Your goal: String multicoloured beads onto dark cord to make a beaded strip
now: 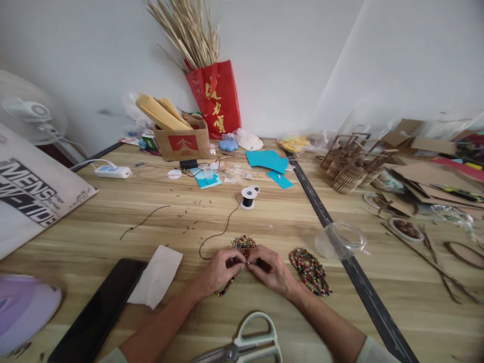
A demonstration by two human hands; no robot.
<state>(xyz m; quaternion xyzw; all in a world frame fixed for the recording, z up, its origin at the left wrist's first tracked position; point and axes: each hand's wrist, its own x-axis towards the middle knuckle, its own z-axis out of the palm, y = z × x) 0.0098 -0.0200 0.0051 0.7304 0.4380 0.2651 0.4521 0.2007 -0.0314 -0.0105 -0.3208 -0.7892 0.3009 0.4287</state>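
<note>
Both of my hands rest on the wooden table (151, 217), fingertips meeting over a piece of multicoloured beadwork (244, 245). My left hand (219, 272) pinches its near edge, where a beaded strand trails out below the palm. My right hand (270, 271) pinches the same piece from the right. A thin black thread (223, 229) runs from the beadwork to a small spool (248, 197) further back. A second oval beaded piece (310, 269) lies just right of my right hand.
Scissors (245, 345) lie at the near edge, a black phone (96, 312) and white paper (157, 275) to the left. A clear plastic lid (340, 239) sits right. Cardboard box (183, 141), red bag (217, 98), blue paper (266, 160) and laser-cut wooden parts (348, 169) crowd the back.
</note>
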